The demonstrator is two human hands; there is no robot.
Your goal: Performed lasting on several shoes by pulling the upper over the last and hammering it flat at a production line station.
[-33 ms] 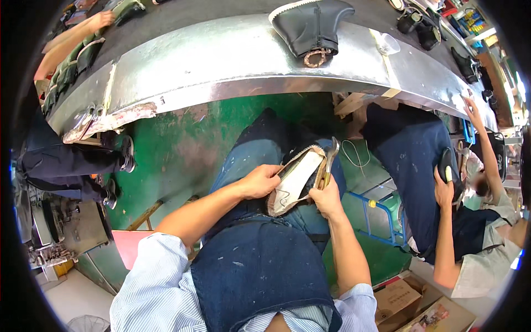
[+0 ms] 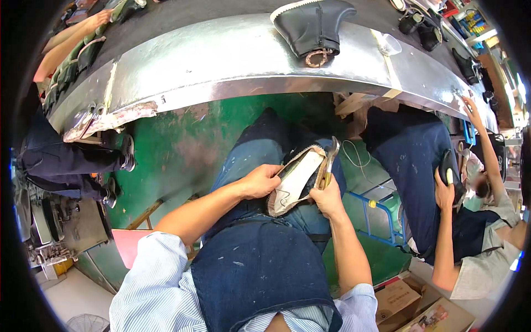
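Green floor and a curved metal surface (image 2: 232, 61) at twelve o'clock frame the lap, where left hand (image 2: 260, 181) fingers grip an upturned shoe (image 2: 296, 180) while right hand (image 2: 327, 200) fingers clasp pincers (image 2: 331, 157) at its three o'clock edge.

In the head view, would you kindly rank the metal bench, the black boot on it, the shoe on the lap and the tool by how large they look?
1. Metal bench
2. Black boot and the shoe in the left hand: alike, and the shoe is nearer, so unranked
3. Metal tool in the right hand
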